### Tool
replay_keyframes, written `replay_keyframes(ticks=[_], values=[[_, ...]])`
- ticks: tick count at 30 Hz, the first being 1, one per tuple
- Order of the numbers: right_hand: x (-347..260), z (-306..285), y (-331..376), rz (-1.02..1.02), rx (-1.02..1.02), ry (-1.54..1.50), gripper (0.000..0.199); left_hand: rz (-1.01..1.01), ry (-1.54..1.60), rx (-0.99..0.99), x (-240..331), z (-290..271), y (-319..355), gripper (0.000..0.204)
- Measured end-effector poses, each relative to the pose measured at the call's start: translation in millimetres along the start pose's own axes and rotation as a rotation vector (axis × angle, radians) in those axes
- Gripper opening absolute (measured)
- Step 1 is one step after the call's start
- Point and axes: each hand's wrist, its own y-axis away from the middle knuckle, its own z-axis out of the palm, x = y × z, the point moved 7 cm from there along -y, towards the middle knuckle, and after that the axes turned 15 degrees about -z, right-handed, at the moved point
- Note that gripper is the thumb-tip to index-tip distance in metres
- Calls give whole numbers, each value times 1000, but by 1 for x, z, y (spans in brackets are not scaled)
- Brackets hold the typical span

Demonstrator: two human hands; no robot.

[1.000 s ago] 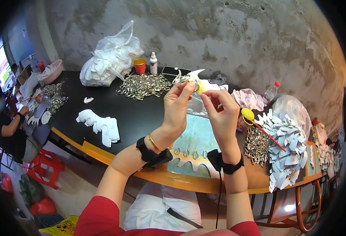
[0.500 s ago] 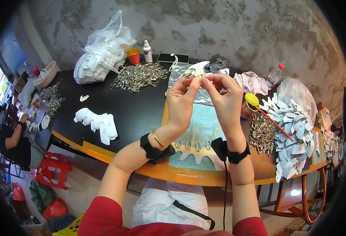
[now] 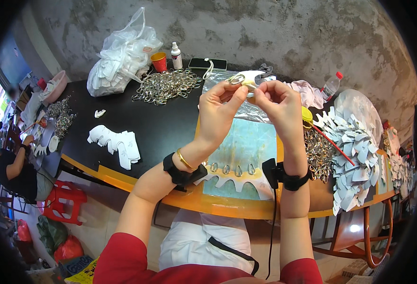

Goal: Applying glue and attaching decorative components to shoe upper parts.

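Observation:
Above the far part of the blue-green mat (image 3: 246, 142), my left hand (image 3: 219, 112) and my right hand (image 3: 283, 106) pinch a white notched piece (image 3: 252, 77) between fingertips and thumbs. An oval metal ring (image 3: 237, 79) sits on that piece by my left fingers. Part of the piece is hidden behind my fingers. Below my hands, near the table's front edge, another white notched piece (image 3: 260, 187) lies flat. Several oval metal rings (image 3: 239, 170) stand in a row along its far side.
Left on the black table (image 3: 166, 128) lie a stack of white notched pieces (image 3: 115, 142) and a heap of metal rings (image 3: 168, 86). To the right are more rings (image 3: 317, 154), a red stick (image 3: 334, 146) and a large pile of white pieces (image 3: 355, 163). A person (image 3: 16, 163) sits at far left.
Both hands have moved slightly apart, the right one to the right. The white piece has turned, and its metal ring shows more clearly. My view has shifted a little.

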Motion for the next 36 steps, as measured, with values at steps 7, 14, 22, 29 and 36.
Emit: replay_keyframes(ticks=[7,14,22,29,36], values=[[5,-3,1,62,-12,-46,11,-50,22,-89,3,5,-2,9],[1,-3,0,-5,-8,61,11,-114,-37,-90,1,5,0,12],[2,-11,-1,75,-7,6,13,-153,-39,-160,-1,12,0,12],[-2,-7,1,-14,-94,91,15,-197,-12,-204,-9,5,-4,9],[-14,-11,-2,28,34,-10,16,-209,125,-115,-8,2,-4,8]])
